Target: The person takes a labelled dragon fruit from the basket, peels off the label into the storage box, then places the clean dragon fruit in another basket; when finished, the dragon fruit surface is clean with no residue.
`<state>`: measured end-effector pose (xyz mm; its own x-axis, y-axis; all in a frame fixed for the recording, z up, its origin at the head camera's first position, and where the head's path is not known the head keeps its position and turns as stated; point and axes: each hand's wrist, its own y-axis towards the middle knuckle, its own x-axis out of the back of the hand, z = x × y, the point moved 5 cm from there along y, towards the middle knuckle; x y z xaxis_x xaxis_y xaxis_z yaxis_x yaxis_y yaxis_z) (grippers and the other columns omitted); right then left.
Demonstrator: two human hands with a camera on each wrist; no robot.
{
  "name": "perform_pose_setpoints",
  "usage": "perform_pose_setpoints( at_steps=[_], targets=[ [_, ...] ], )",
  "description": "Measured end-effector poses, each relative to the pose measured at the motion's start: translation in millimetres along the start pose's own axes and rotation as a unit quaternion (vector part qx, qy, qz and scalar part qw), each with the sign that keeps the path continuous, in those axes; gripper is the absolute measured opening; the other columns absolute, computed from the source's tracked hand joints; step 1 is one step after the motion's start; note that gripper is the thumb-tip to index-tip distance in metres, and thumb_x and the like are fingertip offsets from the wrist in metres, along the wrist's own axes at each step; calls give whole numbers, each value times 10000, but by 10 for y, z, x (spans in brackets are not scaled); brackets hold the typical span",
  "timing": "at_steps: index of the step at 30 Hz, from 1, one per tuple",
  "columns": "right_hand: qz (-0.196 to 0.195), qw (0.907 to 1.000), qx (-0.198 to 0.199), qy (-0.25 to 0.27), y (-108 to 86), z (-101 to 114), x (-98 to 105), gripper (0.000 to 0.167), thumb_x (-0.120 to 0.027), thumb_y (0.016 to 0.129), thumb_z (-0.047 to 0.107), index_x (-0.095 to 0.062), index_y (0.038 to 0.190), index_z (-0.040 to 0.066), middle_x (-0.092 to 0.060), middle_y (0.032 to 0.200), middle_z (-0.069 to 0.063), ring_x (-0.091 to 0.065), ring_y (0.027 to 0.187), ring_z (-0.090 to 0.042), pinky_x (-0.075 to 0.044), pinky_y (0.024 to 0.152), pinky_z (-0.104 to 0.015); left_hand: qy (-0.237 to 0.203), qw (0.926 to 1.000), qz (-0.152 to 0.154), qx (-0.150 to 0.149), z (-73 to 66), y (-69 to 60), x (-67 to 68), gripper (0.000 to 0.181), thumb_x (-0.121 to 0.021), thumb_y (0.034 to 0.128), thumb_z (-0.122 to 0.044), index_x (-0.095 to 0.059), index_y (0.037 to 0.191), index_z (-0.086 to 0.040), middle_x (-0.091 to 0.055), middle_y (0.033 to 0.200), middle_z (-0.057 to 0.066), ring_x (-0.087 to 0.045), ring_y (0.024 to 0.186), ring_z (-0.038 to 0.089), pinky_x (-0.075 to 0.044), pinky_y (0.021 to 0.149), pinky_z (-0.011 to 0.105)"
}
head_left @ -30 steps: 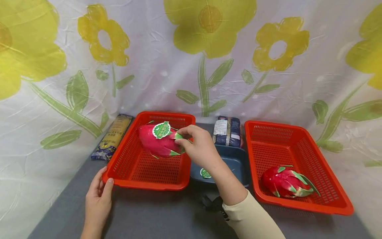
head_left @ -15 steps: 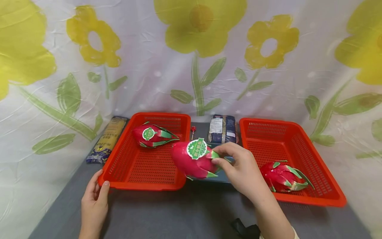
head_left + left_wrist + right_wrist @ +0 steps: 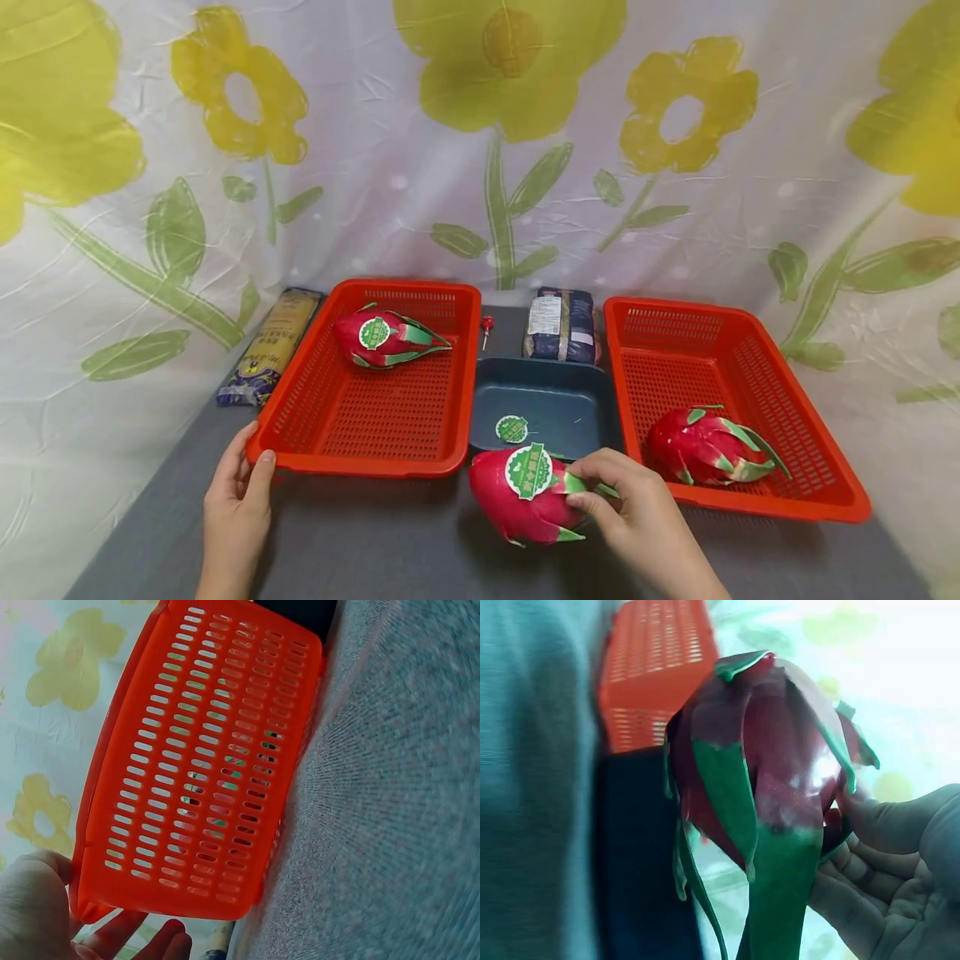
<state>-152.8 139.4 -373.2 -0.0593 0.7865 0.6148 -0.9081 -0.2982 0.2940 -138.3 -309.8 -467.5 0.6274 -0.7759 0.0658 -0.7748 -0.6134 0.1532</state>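
My left hand (image 3: 238, 508) grips the near-left corner of the left red basket (image 3: 360, 465), thumb over the rim and fingers outside; the left wrist view shows this basket's (image 3: 195, 772) slotted side. One dragon fruit (image 3: 386, 337) with a green-and-white sticker lies at the back of that basket. My right hand (image 3: 637, 508) pinches another stickered dragon fruit (image 3: 517, 508) by its green-tipped end, above the table in front of the blue tray (image 3: 570, 396). In the right wrist view this dragon fruit (image 3: 780, 757) hides part of the right hand's fingers.
A right red basket (image 3: 765, 507) contains a dragon fruit (image 3: 712, 446). A loose green sticker (image 3: 512, 429) lies in the blue tray. Behind stand a dark blue package (image 3: 561, 325) and a red lollipop (image 3: 487, 325). A yellow package (image 3: 273, 346) lies left, on the grey table (image 3: 360, 542).
My right hand has carried its dragon fruit from above the left basket rightward and down, nearer to me. The fruit lying in that basket has come into view. My left hand keeps its grip.
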Motion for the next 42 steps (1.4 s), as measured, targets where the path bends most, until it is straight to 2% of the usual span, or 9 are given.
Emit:
perform_pose_setpoints(
  at_steps=[10, 16, 22, 27, 30, 32, 36, 39, 42],
  targets=[
    [271, 9961, -588, -591, -95, -375, -225, 246, -878, 803, 112, -747, 942, 266, -626, 941, 198, -582, 847, -51, -559, 742, -239, -208, 9998, -49, -34, -23, -20, -10, 489, -617, 1019, -68, -532, 1499, -111, -630, 1202, -50, -640, 920, 30, -528, 766, 110],
    [164, 9957, -521, -743, -88, -430, -304, 240, -871, 803, 69, -767, 956, 221, -625, 949, 194, -584, 850, -39, -563, 756, -240, 871, 9959, -168, -183, -98, -24, 35, 497, -633, 1013, -99, -530, 1498, -102, -591, 1316, 54, -570, 1011, -2, -476, 778, 49],
    [1, 9948, -522, -873, -85, -463, -314, 271, -879, 780, 36, -788, 984, 188, -634, 962, 196, -599, 875, -31, -571, 801, -250, 1859, 9784, -447, -783, -308, -88, 47, 499, -659, 975, -95, -565, 1465, -89, -554, 1396, 105, -488, 1110, 65, -399, 801, 31],
    [62, 9944, -639, -838, -86, -496, -321, 283, -878, 786, 52, -791, 1012, 198, -637, 976, 202, -598, 886, -30, -572, 806, -242, 1836, 9662, -442, -1753, -609, -245, -23, 545, -691, 897, 23, -607, 1423, -89, -570, 1395, 60, -476, 1184, 85, -394, 857, 107],
    [61, 9949, -609, -798, -85, -499, -320, 284, -874, 793, 53, -790, 1019, 203, -637, 978, 205, -597, 887, -29, -570, 801, -239, 1431, 9628, -53, -2293, -815, -376, -127, 595, -704, 854, 124, -619, 1409, -74, -593, 1382, 58, -517, 1206, 76, -428, 902, 119],
    [61, 9949, -631, -779, -85, -500, -318, 285, -871, 797, 56, -791, 1026, 206, -637, 980, 206, -598, 889, -29, -569, 804, -236, 1141, 9634, 418, -2391, -936, -470, -226, 626, -700, 842, 172, -613, 1411, -73, -603, 1375, 55, -548, 1208, 116, -457, 914, 130],
    [95, 9949, -690, -732, -85, -501, -321, 288, -864, 808, 58, -792, 1043, 209, -638, 985, 206, -599, 894, -33, -567, 809, -229, 528, 9567, 1558, -2402, -1099, -674, -443, 644, -677, 846, 214, -573, 1427, -45, -607, 1373, 106, -572, 1233, 180, -496, 933, 177],
    [99, 9952, -678, -703, -87, -503, -325, 292, -861, 809, 49, -792, 1043, 209, -634, 984, 212, -598, 895, -30, -567, 809, -228, 113, 9425, 2329, -2393, -1154, -812, -606, 631, -658, 864, 210, -543, 1440, -21, -595, 1384, 145, -570, 1256, 215, -509, 947, 215],
    [66, 9957, -611, -695, -91, -505, -327, 293, -861, 807, 40, -791, 1038, 205, -632, 982, 216, -599, 896, -24, -569, 814, -236, -39, 9302, 2987, -2132, -1161, -928, -781, 589, -668, 915, 124, -544, 1451, -87, -590, 1404, 85, -566, 1267, 204, -527, 943, 251]
  ],
)
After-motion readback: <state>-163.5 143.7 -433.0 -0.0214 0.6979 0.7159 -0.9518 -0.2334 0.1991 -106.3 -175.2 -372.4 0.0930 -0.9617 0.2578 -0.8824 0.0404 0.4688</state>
